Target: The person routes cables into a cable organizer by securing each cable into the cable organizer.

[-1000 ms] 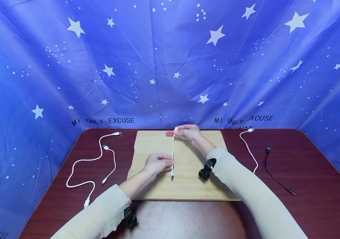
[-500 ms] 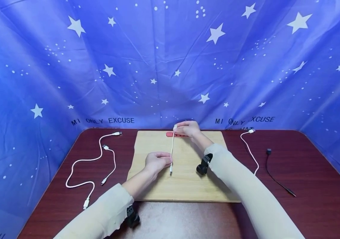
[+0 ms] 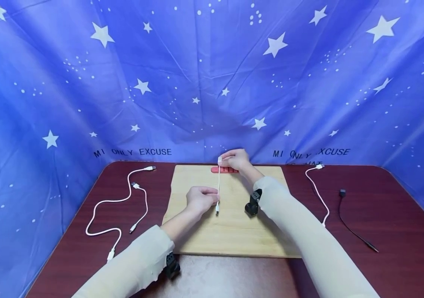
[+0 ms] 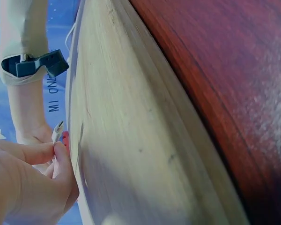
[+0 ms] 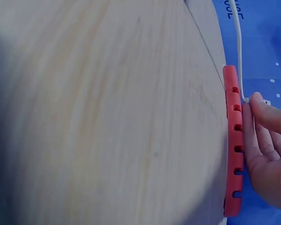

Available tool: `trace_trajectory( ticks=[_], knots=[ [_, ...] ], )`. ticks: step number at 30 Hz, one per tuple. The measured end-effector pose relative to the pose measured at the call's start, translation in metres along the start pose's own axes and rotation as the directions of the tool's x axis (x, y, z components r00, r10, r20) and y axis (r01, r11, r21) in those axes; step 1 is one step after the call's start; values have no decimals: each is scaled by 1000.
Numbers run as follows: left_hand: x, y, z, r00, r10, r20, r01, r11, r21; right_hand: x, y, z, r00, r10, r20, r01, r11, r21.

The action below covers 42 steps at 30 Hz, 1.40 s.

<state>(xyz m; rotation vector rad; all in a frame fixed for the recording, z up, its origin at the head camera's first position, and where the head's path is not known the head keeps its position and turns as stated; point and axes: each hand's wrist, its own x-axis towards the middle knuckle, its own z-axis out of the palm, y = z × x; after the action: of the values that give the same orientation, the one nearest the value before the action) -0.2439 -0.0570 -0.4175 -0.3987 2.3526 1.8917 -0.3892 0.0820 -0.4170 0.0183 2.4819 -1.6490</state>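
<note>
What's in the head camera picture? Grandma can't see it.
A left hand and right hand hold a white cable over a wooden board. Four more cables lie on the table: two left, two right; behind hangs a starry blue curtain.

Blue star-printed curtain behind a dark reddish table; pale glare on top

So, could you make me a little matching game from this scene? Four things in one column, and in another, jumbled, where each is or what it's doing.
Things:
1. Black cable
2. Red strip
3. Left hand
4. Right hand

Places and states:
A. Pinching the held white cable at its far end
B. On the table, to the right of the wooden board
C. Pinching that same white cable near its closer end
D. At the board's far edge

Pairs: 1-B, 2-D, 3-C, 4-A
</note>
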Motion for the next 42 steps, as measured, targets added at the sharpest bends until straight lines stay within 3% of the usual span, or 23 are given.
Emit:
trace_trajectory(
  ticks=[5,9,14,20,25,27,30,33,37,40,42],
  knots=[
    [3,-3,1,997,64,-36,-59,989,136,3,3,4,1000,-9,-7,9,1000,-20],
    [4,-4,1,989,139,-49,-123,963,241,7,5,6,1000,-6,-26,4,999,-54],
    [7,-2,0,971,236,-28,-212,913,348,11,4,7,999,-3,-46,-2,993,-117],
    [9,2,0,945,326,31,-310,861,403,12,-4,10,995,-79,-53,66,973,-222],
    [12,4,3,909,398,127,-406,771,490,11,-4,12,989,-120,-84,91,952,-293],
    [12,3,4,895,414,164,-436,737,517,11,-1,13,991,-94,-91,65,959,-276],
    [11,2,6,891,405,206,-449,721,527,11,3,11,996,-36,-85,18,977,-214],
    [6,4,7,876,420,238,-479,697,534,14,6,7,1000,-21,-16,18,986,-163],
    [0,7,7,842,471,264,-531,635,561,19,4,-1,996,-36,79,46,990,-136],
    [-2,6,8,842,476,256,-525,610,593,17,3,-1,995,-25,100,39,989,-139],
    [-4,3,8,853,460,248,-507,611,608,14,4,1,995,-17,99,33,985,-169]
  ],
)
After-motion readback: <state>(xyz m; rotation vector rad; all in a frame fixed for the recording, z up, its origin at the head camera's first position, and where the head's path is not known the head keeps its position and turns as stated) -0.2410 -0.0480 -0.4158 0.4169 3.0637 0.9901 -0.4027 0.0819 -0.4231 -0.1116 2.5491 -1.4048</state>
